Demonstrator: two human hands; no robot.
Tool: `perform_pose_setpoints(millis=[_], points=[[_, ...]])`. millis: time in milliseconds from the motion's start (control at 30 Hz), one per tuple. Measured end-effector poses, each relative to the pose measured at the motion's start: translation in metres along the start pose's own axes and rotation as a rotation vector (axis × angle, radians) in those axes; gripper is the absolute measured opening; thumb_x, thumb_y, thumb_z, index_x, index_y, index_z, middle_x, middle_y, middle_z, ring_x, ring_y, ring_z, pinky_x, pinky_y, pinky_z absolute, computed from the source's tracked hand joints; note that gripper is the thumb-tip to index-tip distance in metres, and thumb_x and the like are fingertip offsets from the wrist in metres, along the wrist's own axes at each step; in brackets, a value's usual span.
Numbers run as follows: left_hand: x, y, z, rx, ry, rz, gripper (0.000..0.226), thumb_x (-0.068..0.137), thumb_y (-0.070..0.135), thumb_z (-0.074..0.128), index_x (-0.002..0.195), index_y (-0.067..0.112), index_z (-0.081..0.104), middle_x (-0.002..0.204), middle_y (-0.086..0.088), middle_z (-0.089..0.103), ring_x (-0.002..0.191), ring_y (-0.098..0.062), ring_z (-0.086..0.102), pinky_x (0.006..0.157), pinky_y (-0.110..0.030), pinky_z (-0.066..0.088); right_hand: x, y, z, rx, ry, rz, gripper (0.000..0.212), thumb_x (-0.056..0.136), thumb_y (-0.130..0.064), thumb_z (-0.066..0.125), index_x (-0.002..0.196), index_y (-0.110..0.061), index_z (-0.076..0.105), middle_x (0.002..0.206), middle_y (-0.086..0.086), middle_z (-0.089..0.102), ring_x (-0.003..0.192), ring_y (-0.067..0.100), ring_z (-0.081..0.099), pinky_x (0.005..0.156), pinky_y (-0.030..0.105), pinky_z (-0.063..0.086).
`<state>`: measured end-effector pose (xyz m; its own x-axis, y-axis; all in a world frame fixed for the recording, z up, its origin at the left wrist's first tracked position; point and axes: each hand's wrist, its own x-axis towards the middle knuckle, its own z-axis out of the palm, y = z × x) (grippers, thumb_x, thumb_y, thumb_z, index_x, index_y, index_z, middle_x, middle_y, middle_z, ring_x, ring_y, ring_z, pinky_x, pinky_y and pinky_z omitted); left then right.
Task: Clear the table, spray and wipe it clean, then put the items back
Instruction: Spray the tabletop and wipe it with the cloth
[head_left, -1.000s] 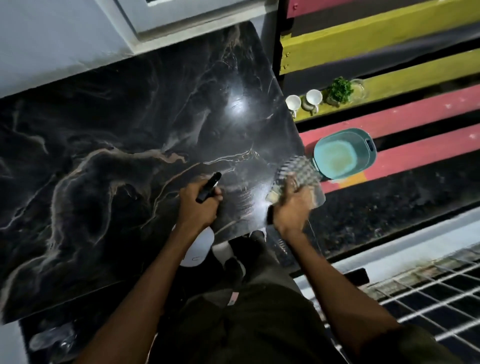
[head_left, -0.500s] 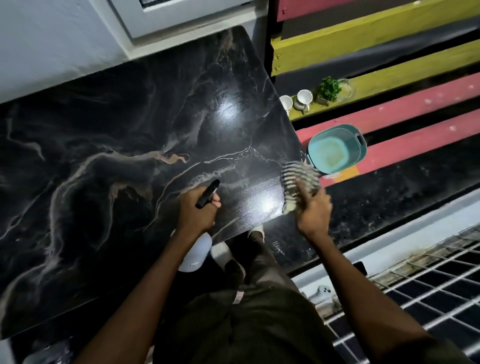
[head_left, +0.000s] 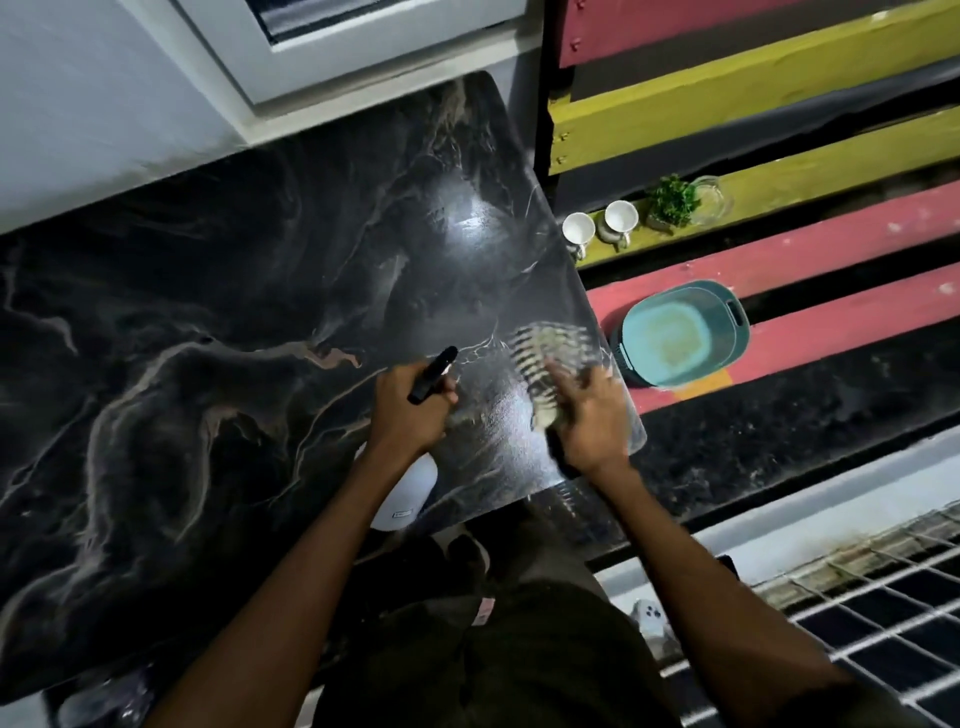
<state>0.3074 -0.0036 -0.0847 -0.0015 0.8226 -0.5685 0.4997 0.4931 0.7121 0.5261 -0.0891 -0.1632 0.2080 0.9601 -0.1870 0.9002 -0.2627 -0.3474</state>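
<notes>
Black marble-patterned tabletop (head_left: 218, 364) with pale veins fills most of your view, pushed against a grey wall under a white window frame, and nothing stands on it, so by my reading the clearing is done and you are in the spray-and-wipe stage. Your left hand (head_left: 410, 410) is clenched around the black trigger head of a white plastic spray bottle (head_left: 408, 493), held low at the near edge with the nozzle aimed across the surface, ready for another squirt without getting in the cloth's way. Your right hand (head_left: 589, 421) presses flat on a striped, checked cleaning cloth (head_left: 545, 358) at the table's right-hand near corner, where a wet sheen shows.

Off to the right, on painted red and yellow wooden planks (head_left: 831, 244), wait the cleared items: two white ceramic cups (head_left: 600, 226), a small green potted plant (head_left: 672, 200), a clear glass dish (head_left: 711, 200) and a teal plastic basin (head_left: 680, 338) on a dark base. They sit well apart from the spray.

Motion blurs the cloth and your right fingers, so you cannot tell how the cloth is folded or gripped. The bottle's body is mostly hidden under your left wrist. The table's left end is cut off by the frame, and dim light hides whatever lies at bottom left.
</notes>
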Motion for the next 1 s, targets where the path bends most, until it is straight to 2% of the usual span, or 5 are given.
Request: perform_pose_setpoints(millis=[167, 333, 467, 767, 1000], points=[[0.019, 0.025, 0.002, 0.023, 0.044, 0.032, 0.014, 0.079, 0.004, 0.059, 0.072, 0.011, 0.069, 0.072, -0.012, 0.071, 0.069, -0.029, 0.071, 0.054, -0.045, 0.057, 0.075, -0.027, -0.001, 0.027, 0.082, 0.231, 0.077, 0.071, -0.023, 0.057, 0.148, -0.021, 0.046, 0.123, 0.024, 0.05, 0.103, 0.042, 0.049, 0.086, 0.046, 0.046], [0.044, 0.047, -0.01, 0.093, 0.131, 0.052, 0.015, 0.069, 0.011, 0.054, 0.069, 0.012, 0.069, 0.065, -0.011, 0.069, 0.063, -0.03, 0.069, 0.056, -0.042, 0.058, 0.07, -0.143, 0.033, 0.162, -0.311, -0.354, 0.039, 0.093, -0.01, 0.056, 0.132, -0.006, 0.059, 0.126, 0.017, 0.063, 0.111, 0.028, 0.058, 0.09, 0.032, 0.043], [0.055, 0.045, -0.021, 0.082, 0.162, 0.072, 0.012, 0.069, 0.009, 0.055, 0.069, 0.012, 0.067, 0.059, -0.004, 0.064, 0.054, -0.019, 0.062, 0.049, -0.033, 0.051, 0.085, -0.118, 0.03, 0.068, -0.299, -0.671, 0.062, 0.068, -0.037, 0.079, 0.127, -0.023, 0.066, 0.123, 0.017, 0.061, 0.096, 0.036, 0.058, 0.073, 0.037, 0.048], [0.076, 0.048, -0.035, -0.016, 0.231, -0.051, 0.018, 0.074, 0.009, 0.058, 0.072, 0.023, 0.069, 0.069, -0.006, 0.072, 0.069, -0.028, 0.071, 0.059, -0.048, 0.059, 0.247, -0.085, -0.004, -0.063, 0.064, 0.131, 0.079, 0.081, -0.018, 0.059, 0.155, -0.024, 0.03, 0.14, 0.027, 0.04, 0.116, 0.042, 0.045, 0.097, 0.046, 0.042], [0.104, 0.063, -0.072, 0.103, 0.21, 0.132, 0.011, 0.073, 0.006, 0.059, 0.072, 0.012, 0.068, 0.064, -0.009, 0.068, 0.056, -0.022, 0.065, 0.05, -0.041, 0.058, 0.211, -0.172, 0.027, -0.144, -0.266, -0.693, 0.048, 0.083, -0.033, 0.067, 0.13, -0.027, 0.059, 0.132, 0.012, 0.05, 0.108, 0.033, 0.054, 0.083, 0.041, 0.046]])
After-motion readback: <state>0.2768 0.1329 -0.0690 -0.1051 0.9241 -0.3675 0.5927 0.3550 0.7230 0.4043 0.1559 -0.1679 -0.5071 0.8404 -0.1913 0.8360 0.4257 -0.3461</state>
